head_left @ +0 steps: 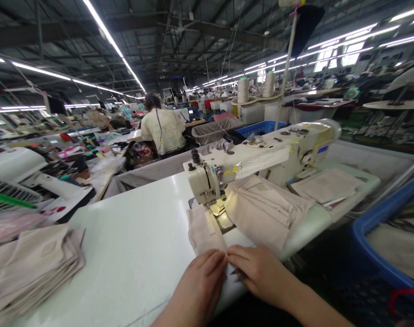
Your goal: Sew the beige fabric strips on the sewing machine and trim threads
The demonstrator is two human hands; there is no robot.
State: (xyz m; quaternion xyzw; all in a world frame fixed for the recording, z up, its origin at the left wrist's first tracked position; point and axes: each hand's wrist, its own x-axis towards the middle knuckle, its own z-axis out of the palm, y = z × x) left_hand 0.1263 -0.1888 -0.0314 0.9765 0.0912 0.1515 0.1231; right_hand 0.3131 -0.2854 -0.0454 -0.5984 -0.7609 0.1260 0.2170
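Observation:
A beige fabric piece (202,229) lies on the pale sewing table, its far end beside the presser foot of the sewing machine (261,156). At its near corner my left hand (205,281) pinches the edge between thumb and fingers. My right hand (261,274) meets it there, fingertips closed on the same corner. Dark pointed metal tips, perhaps of thread snips (239,274), stick out from under my right hand; the rest is hidden by the palm. Right of the needle, a larger stack of beige fabric (268,209) is draped under the machine arm.
Stacked beige pieces (39,263) lie at the table's left, near a white fan (17,168). More fabric pieces (327,185) rest at the right end. A blue basket (358,227) stands at the right edge. Ahead, a co-worker (164,127) sits facing away. Thread cones (243,91) stand behind the machine.

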